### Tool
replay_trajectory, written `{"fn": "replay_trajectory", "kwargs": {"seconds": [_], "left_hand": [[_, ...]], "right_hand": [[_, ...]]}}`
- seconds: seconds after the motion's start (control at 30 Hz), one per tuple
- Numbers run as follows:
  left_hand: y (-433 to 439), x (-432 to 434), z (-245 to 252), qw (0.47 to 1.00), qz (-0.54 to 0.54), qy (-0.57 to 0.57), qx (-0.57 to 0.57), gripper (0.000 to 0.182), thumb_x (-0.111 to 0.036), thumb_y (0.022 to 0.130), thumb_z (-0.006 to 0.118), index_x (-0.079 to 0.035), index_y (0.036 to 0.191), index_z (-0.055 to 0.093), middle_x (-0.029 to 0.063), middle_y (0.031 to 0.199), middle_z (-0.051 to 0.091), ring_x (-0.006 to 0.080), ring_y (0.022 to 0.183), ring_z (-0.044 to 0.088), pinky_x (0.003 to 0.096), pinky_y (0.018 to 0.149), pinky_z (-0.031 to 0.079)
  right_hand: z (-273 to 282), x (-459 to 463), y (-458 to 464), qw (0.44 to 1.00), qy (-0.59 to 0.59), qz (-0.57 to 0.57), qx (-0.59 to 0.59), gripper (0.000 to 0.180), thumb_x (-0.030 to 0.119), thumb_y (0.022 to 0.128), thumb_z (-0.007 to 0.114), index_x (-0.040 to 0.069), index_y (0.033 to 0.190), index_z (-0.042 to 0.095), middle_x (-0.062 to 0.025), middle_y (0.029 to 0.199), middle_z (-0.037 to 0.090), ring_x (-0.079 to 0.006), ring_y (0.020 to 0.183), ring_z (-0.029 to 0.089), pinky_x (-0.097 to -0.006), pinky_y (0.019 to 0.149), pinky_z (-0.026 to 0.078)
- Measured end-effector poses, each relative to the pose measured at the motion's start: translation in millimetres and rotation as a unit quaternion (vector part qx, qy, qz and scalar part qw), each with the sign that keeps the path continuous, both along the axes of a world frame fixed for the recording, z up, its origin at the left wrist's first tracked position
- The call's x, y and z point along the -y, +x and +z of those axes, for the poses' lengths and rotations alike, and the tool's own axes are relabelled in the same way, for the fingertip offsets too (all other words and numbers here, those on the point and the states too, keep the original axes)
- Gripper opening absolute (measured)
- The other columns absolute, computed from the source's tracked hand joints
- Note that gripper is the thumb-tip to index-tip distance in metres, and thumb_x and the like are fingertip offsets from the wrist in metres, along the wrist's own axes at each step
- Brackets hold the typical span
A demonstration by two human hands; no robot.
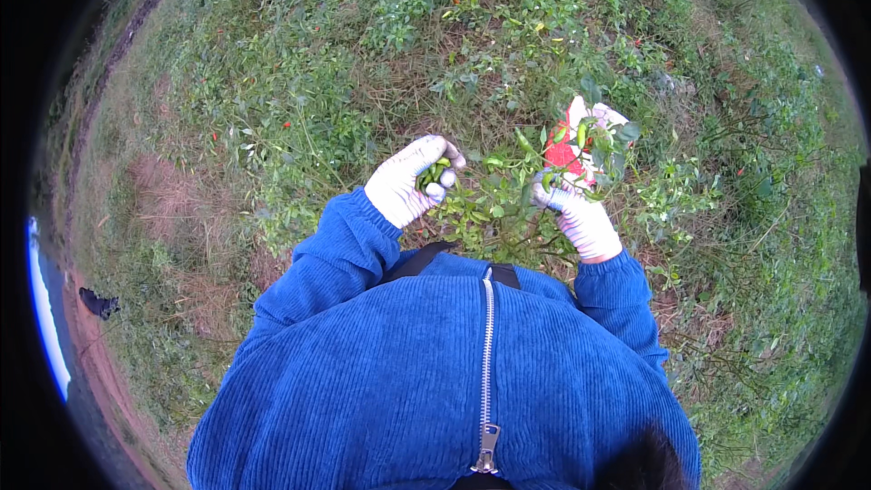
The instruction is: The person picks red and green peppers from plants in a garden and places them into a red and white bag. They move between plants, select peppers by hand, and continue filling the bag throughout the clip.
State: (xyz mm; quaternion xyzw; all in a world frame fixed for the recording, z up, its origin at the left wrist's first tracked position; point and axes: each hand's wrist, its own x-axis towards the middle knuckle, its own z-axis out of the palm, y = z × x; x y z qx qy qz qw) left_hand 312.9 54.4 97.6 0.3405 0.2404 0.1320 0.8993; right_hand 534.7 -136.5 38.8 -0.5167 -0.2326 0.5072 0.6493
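Note:
Both hands wear white knit gloves with thin stripes. My left hand (416, 179) is curled round several green chili peppers (431, 175), which show between the palm and the fingers. My right hand (570, 207) grips a leafy chili pepper branch (544, 158) near its green peppers. More green chilies (582, 134) hang from this branch just above the right hand. Behind the branch is a red and white bag (565, 150), partly hidden by leaves; whether the right hand also touches it I cannot tell.
Chili plants (395, 13) with green and red peppers spread ahead and to both sides, with dry grass (163, 190) between them. A dark object (99, 303) lies at the far left, beside a reddish dirt track (102, 381).

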Motion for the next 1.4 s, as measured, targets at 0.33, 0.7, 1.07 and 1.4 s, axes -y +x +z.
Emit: {"fn": "replay_trajectory", "kwargs": {"seconds": [0.33, 0.7, 1.07, 1.4], "left_hand": [[18, 24, 28, 0.9, -0.188, 0.337, -0.204, 0.03, -0.029, 0.1, 0.05, -0.006, 0.116, 0.058, 0.0013, 0.088, 0.065, 0.004, 0.064, 0.053, 0.0183, 0.051, 0.04], [12, 34, 25, 0.956, -0.217, 0.134, -0.142, 0.029, -0.029, 0.099, 0.056, -0.002, 0.107, 0.064, 0.0008, 0.088, 0.063, 0.0039, 0.064, 0.05, 0.0163, 0.049, 0.039], [-7, 24, 17, 0.959, -0.256, 0.121, -0.005, 0.048, -0.05, 0.083, 0.07, -0.004, 0.092, 0.062, 0.0039, 0.079, 0.058, 0.0063, 0.06, 0.048, 0.0183, 0.045, 0.032], [-19, 23, 19, 0.985, -0.165, -0.049, -0.006, 0.049, -0.044, 0.092, 0.061, -0.001, 0.115, 0.058, 0.0084, 0.092, 0.057, 0.0103, 0.069, 0.049, 0.0184, 0.048, 0.039]], "right_hand": [[21, -1, -12, 0.999, -0.024, -0.001, 0.043, 0.025, 0.009, 0.082, 0.072, 0.004, 0.106, 0.065, -0.0002, 0.099, 0.067, -0.0131, 0.093, 0.063, -0.0296, 0.085, 0.05], [47, -2, -19, 0.99, -0.07, 0.054, 0.114, 0.021, 0.015, 0.083, 0.073, 0.005, 0.101, 0.066, 0.0031, 0.092, 0.065, -0.0098, 0.088, 0.058, -0.0279, 0.074, 0.046], [26, 0, -12, 0.98, 0.001, 0.005, 0.198, 0.034, 0.016, 0.084, 0.074, 0.003, 0.113, 0.062, 0.0001, 0.098, 0.066, -0.0118, 0.091, 0.059, -0.0287, 0.084, 0.046], [31, 1, -12, 0.997, -0.037, -0.048, 0.043, 0.026, 0.013, 0.081, 0.078, 0.007, 0.103, 0.065, 0.0019, 0.094, 0.064, -0.01, 0.088, 0.059, -0.0263, 0.082, 0.048]]}}
